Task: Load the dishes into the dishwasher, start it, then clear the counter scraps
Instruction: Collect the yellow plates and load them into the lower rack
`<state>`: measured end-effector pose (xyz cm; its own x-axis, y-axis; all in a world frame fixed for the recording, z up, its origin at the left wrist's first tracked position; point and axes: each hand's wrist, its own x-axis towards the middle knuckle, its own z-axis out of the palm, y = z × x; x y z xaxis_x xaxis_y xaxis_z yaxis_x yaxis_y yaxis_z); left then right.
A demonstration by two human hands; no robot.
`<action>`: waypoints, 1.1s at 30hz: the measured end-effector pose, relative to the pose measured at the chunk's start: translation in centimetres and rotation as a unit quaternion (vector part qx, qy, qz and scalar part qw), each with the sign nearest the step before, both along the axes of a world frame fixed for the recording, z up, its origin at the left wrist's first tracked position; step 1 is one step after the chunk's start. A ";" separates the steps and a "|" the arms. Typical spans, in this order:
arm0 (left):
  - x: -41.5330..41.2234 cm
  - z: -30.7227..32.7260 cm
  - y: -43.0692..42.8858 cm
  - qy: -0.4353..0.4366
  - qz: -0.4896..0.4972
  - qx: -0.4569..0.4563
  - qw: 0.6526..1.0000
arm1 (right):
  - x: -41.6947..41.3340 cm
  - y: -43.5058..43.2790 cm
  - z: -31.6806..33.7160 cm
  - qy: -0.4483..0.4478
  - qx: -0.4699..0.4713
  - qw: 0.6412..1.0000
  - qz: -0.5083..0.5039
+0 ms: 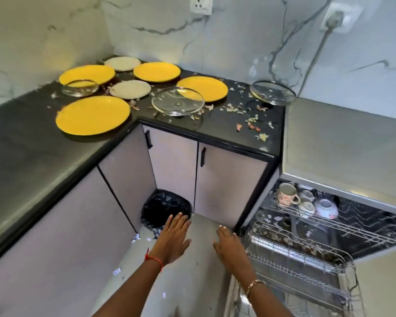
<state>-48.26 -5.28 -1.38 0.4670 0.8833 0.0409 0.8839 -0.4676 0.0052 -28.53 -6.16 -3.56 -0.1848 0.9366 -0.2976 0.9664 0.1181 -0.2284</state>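
**Both hands empty and low, dishes on the desk above**

The left hand (173, 239) and the right hand (230, 245) are stretched forward with straight fingers, palms down, and they hold nothing. They are above the floor, well below the dishes. The fingertips of the left hand reach the edge of the black bin (162, 205) in the corner under the desk. The right hand is just beside the front corner of the lower rack (295, 266) of the open dishwasher (343, 143).

On the black desk (32, 143) lie four yellow plates (93, 115), two small pale plates (130, 89), a glass bowl (80, 87) and two glass lids (177, 101); one lid overlaps a yellow plate. Food scraps (253, 122) are spread over the right part of the desk, near the dishwasher. The upper rack (352, 227) carries a mug (286, 194) and some bowls. Scraps also lie in the lower rack. Between the hands and the dishes stand the desk edge and the closed cabinet doors (229, 186).
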 end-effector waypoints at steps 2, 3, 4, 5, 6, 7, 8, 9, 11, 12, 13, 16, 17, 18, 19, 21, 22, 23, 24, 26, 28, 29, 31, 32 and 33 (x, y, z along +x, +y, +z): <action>-2.5 1.9 2.0 -0.003 0.034 0.008 0.999 | -2.3 2.2 2.2 -0.002 0.031 0.999 0.012; -3.4 2.8 2.9 -0.013 0.046 0.005 0.999 | -3.1 3.3 3.3 0.000 0.043 0.999 0.015; -4.1 3.1 3.8 -0.019 0.046 -0.007 0.999 | -3.7 4.3 4.3 0.001 0.055 0.998 0.017; -5.0 3.4 4.6 -0.033 0.051 -0.015 0.998 | -4.4 5.2 5.5 0.001 0.068 0.998 0.021; -5.6 3.6 5.2 -0.056 0.057 -0.015 0.997 | -4.9 6.1 6.6 0.001 0.080 0.997 0.024; -6.1 3.9 5.9 -0.072 0.063 -0.004 0.995 | -5.5 7.1 7.6 0.003 0.091 0.995 0.026; -6.6 4.2 6.5 -0.084 0.067 0.008 0.994 | -6.0 8.0 8.7 0.008 0.103 0.994 0.024; -7.0 4.7 7.0 -0.087 0.070 0.012 0.994 | -6.4 8.8 9.6 0.016 0.114 0.993 0.018; -8.0 5.6 8.3 -0.079 0.072 0.024 0.994 | -7.3 10.6 11.2 0.043 0.138 0.990 0.006; -8.5 6.0 8.8 -0.075 0.074 0.030 0.994 | -7.8 11.4 11.8 0.058 0.146 0.988 -0.001; -9.1 6.3 9.4 -0.074 0.078 0.030 0.994 | -8.2 12.2 12.4 0.072 0.152 0.986 -0.010; -10.3 6.9 11.1 -0.069 0.083 0.035 0.993 | -9.0 14.3 13.6 0.102 0.169 0.980 -0.029; -10.7 7.1 11.7 -0.066 0.085 0.040 0.993 | -9.2 15.1 13.9 0.109 0.176 0.978 -0.033; -11.1 7.4 12.4 -0.067 0.087 0.042 0.993 | -9.4 15.9 14.1 0.115 0.182 0.976 -0.036; -11.5 7.6 13.0 -0.066 0.090 0.044 0.993 | -9.6 16.6 14.3 0.119 0.187 0.974 -0.038; -12.2 7.9 14.6 -0.058 0.097 0.050 0.992 | -10.0 18.4 14.6 0.128 0.194 0.972 -0.038; -12.5 8.0 15.5 -0.054 0.101 0.054 0.992 | -10.2 19.5 14.7 0.134 0.200 0.970 -0.036; -12.9 8.1 16.4 -0.050 0.105 0.056 0.992 | -10.4 20.6 14.8 0.140 0.208 0.968 -0.033; -13.2 8.3 17.3 -0.046 0.107 0.057 0.991 | -10.6 21.6 15.0 0.146 0.216 0.965 -0.031; -13.9 8.6 19.3 -0.042 0.118 0.063 0.990 | -11.3 24.2 15.3 0.167 0.231 0.958 -0.028; -14.6 9.0 21.4 -0.046 0.131 0.070 0.988 | -12.1 26.9 15.8 0.188 0.240 0.952 -0.020; -14.9 9.2 22.3 -0.047 0.136 0.072 0.987 | -12.5 28.0 16.1 0.193 0.243 0.950 -0.015; -15.8 9.6 24.4 -0.038 0.148 0.078 0.985 | -13.4 30.7 16.6 0.203 0.248 0.947 -0.004; -16.2 9.8 25.6 -0.036 0.154 0.083 0.984 | -13.8 32.1 17.0 0.203 0.250 0.947 0.005; -16.6 10.0 26.7 -0.037 0.161 0.087 0.982 | -14.2 33.3 17.3 0.203 0.253 0.946 0.012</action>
<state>-64.82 21.45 8.63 0.1545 0.9613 0.2281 0.9863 -0.1634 0.0207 -42.74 27.17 13.78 -0.2103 0.9344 0.2875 0.8074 0.3318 -0.4879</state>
